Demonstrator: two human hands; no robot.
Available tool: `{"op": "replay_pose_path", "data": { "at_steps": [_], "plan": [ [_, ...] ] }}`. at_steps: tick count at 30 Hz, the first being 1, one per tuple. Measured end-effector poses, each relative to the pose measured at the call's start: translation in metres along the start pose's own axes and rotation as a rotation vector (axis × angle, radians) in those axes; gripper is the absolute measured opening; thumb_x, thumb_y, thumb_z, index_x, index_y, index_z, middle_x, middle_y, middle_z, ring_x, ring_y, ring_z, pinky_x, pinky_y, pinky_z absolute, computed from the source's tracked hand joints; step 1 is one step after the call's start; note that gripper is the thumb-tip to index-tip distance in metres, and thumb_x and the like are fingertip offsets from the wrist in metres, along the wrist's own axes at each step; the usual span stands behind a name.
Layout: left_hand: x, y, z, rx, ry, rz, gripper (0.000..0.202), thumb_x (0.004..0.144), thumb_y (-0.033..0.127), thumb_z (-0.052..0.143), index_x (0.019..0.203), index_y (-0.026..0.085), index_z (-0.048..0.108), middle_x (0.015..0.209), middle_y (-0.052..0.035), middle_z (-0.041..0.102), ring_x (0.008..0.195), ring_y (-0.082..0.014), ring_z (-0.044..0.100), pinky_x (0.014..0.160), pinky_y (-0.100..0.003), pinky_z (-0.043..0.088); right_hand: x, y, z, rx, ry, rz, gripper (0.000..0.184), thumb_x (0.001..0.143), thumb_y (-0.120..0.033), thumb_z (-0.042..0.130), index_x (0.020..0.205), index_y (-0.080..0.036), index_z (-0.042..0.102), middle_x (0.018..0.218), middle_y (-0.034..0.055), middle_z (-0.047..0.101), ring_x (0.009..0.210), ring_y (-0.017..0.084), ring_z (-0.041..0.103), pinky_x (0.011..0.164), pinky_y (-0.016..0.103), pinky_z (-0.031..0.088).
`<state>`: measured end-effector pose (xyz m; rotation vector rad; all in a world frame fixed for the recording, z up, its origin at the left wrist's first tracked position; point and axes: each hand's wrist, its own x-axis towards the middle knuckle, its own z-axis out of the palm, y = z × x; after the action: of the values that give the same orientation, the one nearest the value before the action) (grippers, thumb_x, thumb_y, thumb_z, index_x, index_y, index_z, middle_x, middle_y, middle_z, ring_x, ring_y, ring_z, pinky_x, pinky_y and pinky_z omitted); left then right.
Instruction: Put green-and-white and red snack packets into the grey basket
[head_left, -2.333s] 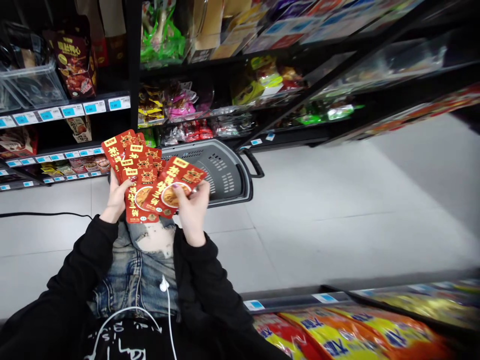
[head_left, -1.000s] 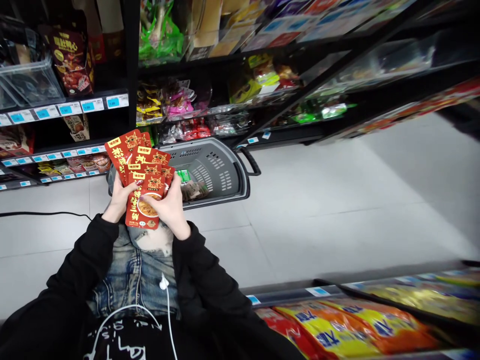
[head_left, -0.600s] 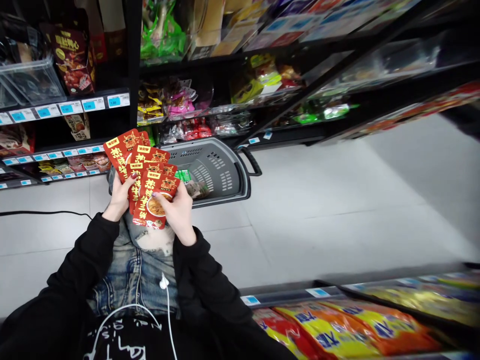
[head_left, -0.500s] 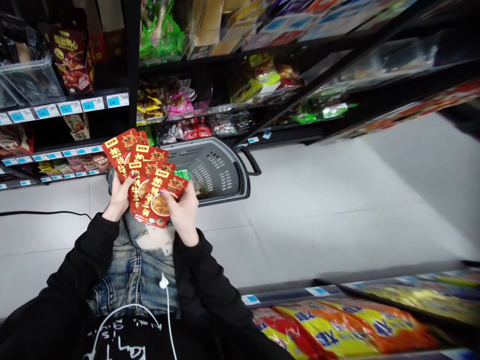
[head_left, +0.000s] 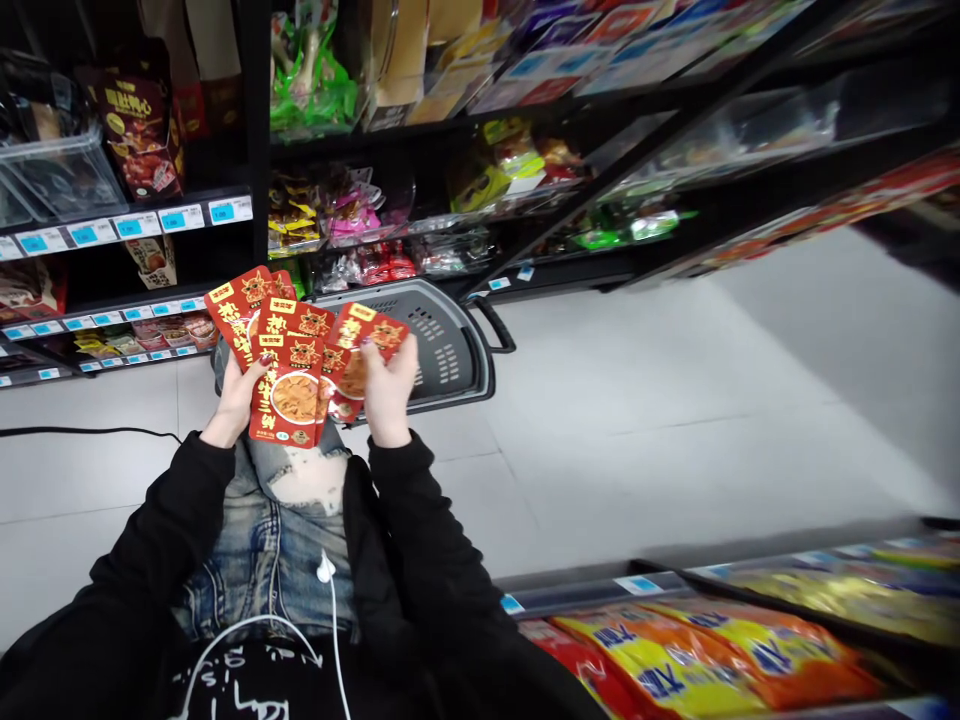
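Note:
In my left hand (head_left: 238,400) is a fanned bunch of several red snack packets (head_left: 289,395), with yellow lettering, a bull's head and a bowl of food printed on them. The thumb presses on the front of the bunch. My right hand (head_left: 391,385) pinches one more red packet (head_left: 367,345) by its right side. This packet sits at the right of the fan, and its left edge overlaps or lies close to the bunch. Beneath the packets stands a grey shopping basket (head_left: 469,350), whose inside is partly hidden by them.
Shelves with price tags (head_left: 180,218) and bagged snacks (head_left: 352,205) run along the far side. The basket's black handle (head_left: 495,325) points right. Large orange and yellow bags (head_left: 660,660) lie on a low shelf at the near right. A black cable (head_left: 90,430) crosses the floor at left.
My right hand has moved right and slightly up with one packet, drawing it away from the front of the fan. The packet behind it in my left hand now shows its whole front.

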<state>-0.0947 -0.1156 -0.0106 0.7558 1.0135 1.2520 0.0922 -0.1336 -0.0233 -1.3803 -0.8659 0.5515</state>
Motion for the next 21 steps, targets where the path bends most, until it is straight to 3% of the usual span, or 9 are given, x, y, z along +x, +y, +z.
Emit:
{"op": "replay_pose_path", "data": {
  "at_steps": [5,11,14,17,21],
  "plan": [
    [-0.001,0.001,0.0,0.022,-0.045,0.011,0.056,0.057,0.037,0.078,0.105,0.022,0.055,0.103,-0.0059,0.07,0.093,-0.0244,0.067,0.088,-0.039,0.051,-0.018,-0.015,0.034,0.164,-0.159,0.113,0.038,0.078,-0.059,0.051,0.094,-0.025,0.048,0.097,0.0049,0.062,0.092,0.021,0.061,0.089,0.042,0.049],
    [0.001,0.0,-0.004,0.066,-0.081,0.013,0.064,0.058,0.04,0.078,0.113,0.023,0.052,0.109,-0.0079,0.067,0.1,-0.0275,0.065,0.088,-0.041,0.051,-0.018,-0.027,0.034,0.334,-0.371,0.253,0.081,0.072,-0.084,0.013,0.107,-0.023,0.053,0.102,0.0089,0.066,0.105,0.024,0.06,0.09,0.047,0.049],
    [0.0,0.0,-0.003,0.071,-0.104,0.02,0.067,0.059,0.041,0.077,0.118,0.024,0.051,0.112,-0.008,0.066,0.102,-0.0275,0.064,0.089,-0.041,0.051,-0.022,-0.032,0.031,0.297,-0.492,0.22,0.085,0.062,-0.089,0.031,0.115,-0.025,0.051,0.106,0.0079,0.066,0.104,0.025,0.062,0.088,0.047,0.05],
    [-0.002,0.001,0.0,0.063,-0.126,0.039,0.068,0.058,0.042,0.079,0.117,0.025,0.051,0.113,-0.0076,0.066,0.102,-0.0267,0.064,0.089,-0.039,0.05,-0.03,-0.035,0.034,0.311,-0.514,0.257,0.074,0.055,-0.074,0.063,0.111,-0.026,0.052,0.106,0.0055,0.067,0.098,0.025,0.064,0.086,0.045,0.053],
    [-0.003,0.002,0.002,0.048,-0.118,0.049,0.066,0.055,0.044,0.079,0.112,0.024,0.052,0.108,-0.0068,0.068,0.102,-0.0269,0.064,0.091,-0.041,0.049,-0.035,-0.031,0.044,0.368,-0.496,0.341,0.062,0.056,-0.064,0.07,0.099,-0.022,0.054,0.103,0.0076,0.068,0.094,0.026,0.066,0.083,0.045,0.054]
  ]
}}
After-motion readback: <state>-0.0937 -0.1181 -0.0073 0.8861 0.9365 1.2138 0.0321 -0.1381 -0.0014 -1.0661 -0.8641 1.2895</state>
